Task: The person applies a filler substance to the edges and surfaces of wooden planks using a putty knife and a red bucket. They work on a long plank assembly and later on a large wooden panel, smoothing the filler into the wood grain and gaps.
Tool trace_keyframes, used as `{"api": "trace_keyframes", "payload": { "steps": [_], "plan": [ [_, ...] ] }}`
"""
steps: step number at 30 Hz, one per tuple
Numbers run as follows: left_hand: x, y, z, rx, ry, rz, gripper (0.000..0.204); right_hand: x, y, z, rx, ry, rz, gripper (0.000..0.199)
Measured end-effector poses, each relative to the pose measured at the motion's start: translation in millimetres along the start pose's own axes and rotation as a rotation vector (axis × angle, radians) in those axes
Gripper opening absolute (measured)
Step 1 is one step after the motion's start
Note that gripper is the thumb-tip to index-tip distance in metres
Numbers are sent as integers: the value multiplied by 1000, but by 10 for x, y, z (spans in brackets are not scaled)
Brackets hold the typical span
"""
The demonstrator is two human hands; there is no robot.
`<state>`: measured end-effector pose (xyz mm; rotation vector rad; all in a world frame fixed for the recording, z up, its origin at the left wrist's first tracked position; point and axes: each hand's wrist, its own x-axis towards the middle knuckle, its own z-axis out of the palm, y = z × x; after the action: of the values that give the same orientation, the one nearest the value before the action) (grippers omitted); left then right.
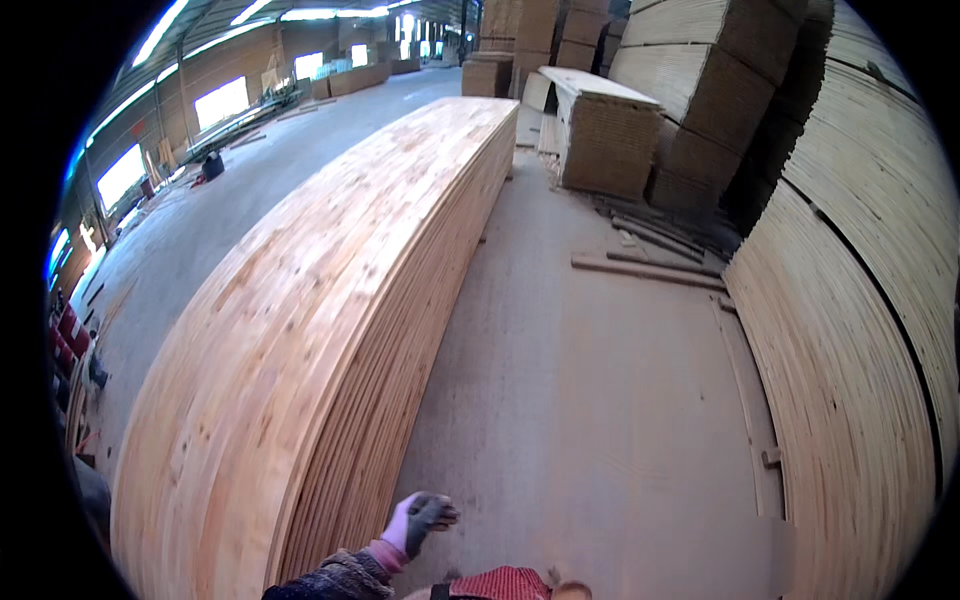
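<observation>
My left hand (425, 517), in a lilac and dark grey work glove, is low in the view beside the near end of a long stack of wooden boards (300, 300). A gap of floor shows past its fingertips. Its fingers are loosely bent and somewhat apart, with nothing visible in them. The stack's top board is pale, knotty wood, and many thin layers show along its right side. My right hand is not in view. At the lower edge, red patterned cloth (505, 582) shows by a small tan shape I cannot make out.
Tall stacks of pale sheets (850, 330) line the right side. A lower stack (610, 140) stands ahead, near more piles. Wooden bars (645, 270) lie on the concrete floor (580, 400) between the stacks. Bright windows (221, 103) run along the left wall.
</observation>
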<state>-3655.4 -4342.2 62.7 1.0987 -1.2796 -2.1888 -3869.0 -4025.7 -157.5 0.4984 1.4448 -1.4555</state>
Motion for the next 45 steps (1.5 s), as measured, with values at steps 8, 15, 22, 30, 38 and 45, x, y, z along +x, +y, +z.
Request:
{"api": "trace_keyframes", "payload": {
  "steps": [8, 15, 22, 30, 38, 45],
  "plan": [
    [3165, 1205, 700, 208, -139, -50, 35, 1999, -2704, 358, 158, 272, -83, 39],
    [4881, 2340, 578, -111, 260, 14, 33, 3588, -4892, 1643, 137, -223, 26, 30],
    [7525, 3265, 449, -232, 356, 79, 31, 5184, -7999, 4746, 35, -556, 54, 19],
    [11162, 5052, 1755, 49, -317, -84, 41, 5173, -10622, 6901, -169, -433, -46, 21],
    [14250, 6729, 2938, 133, -339, 79, 52, 6721, -13220, 8821, -651, -561, -300, 29],
    [16203, 7948, 2523, -3, -49, 376, 45, 7847, -14804, 10949, -966, -1013, -88, 36]
  ]
}}
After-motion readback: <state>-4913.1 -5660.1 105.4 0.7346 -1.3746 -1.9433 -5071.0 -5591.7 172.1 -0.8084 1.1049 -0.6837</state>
